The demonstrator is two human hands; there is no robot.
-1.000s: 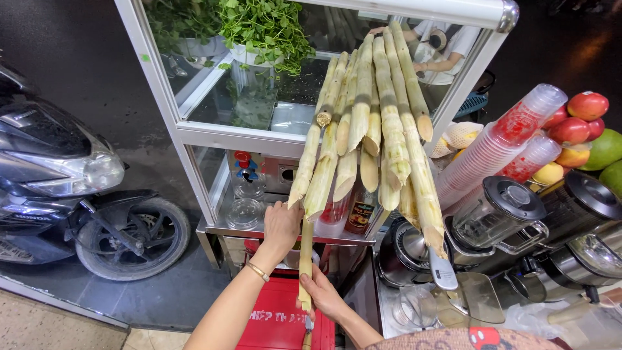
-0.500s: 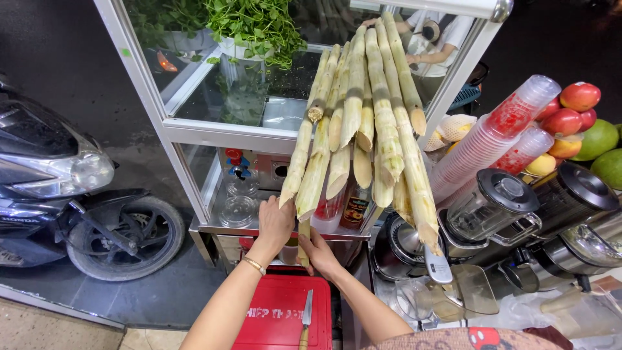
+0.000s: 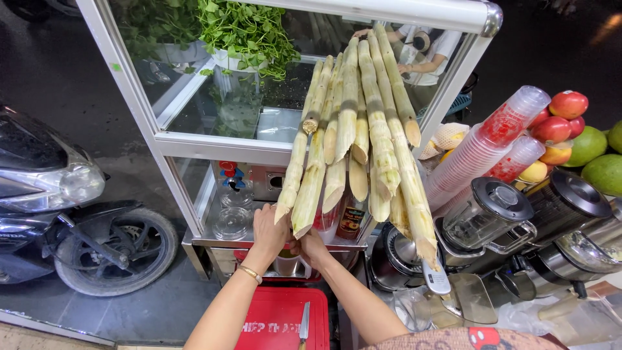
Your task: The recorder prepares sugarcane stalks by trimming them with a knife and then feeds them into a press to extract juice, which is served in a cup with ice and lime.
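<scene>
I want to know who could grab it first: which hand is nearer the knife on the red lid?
Right. The right hand is just above the knife, at the sugarcane ends. The left hand is higher and further left.

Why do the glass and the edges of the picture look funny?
In the head view, the glass case mirrors a seated person, so shapes overlap; the wide lens bends the white frame outward; the sugarcane and both hands stay sharp and evenly lit; the street behind is dark.
</scene>
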